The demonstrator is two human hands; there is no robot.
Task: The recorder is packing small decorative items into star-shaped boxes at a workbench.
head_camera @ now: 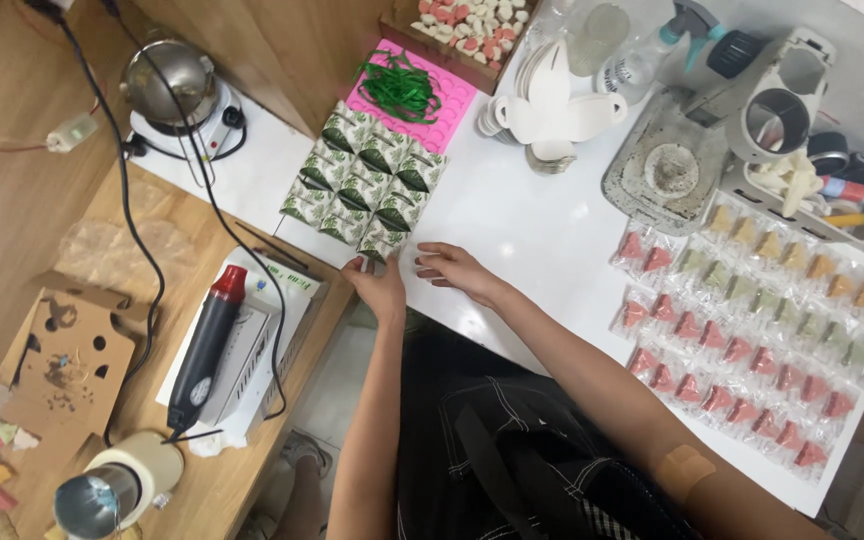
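My left hand [380, 287] rests at the near edge of the white table [532, 230], its fingertips touching the closest of several small leaf-printed boxes [367, 185] laid out in a tight block. My right hand [452, 268] lies flat on the table just right of that block, fingers spread and holding nothing. Neither hand grips a box.
A pink mould with green ribbon [407, 90] lies beyond the boxes. Rows of wrapped coloured triangular pieces [752, 320] cover the right side. A stack of white cut-outs [552, 105], a stone mortar [670, 165] and a heat gun [207, 345] on the wooden side bench are nearby.
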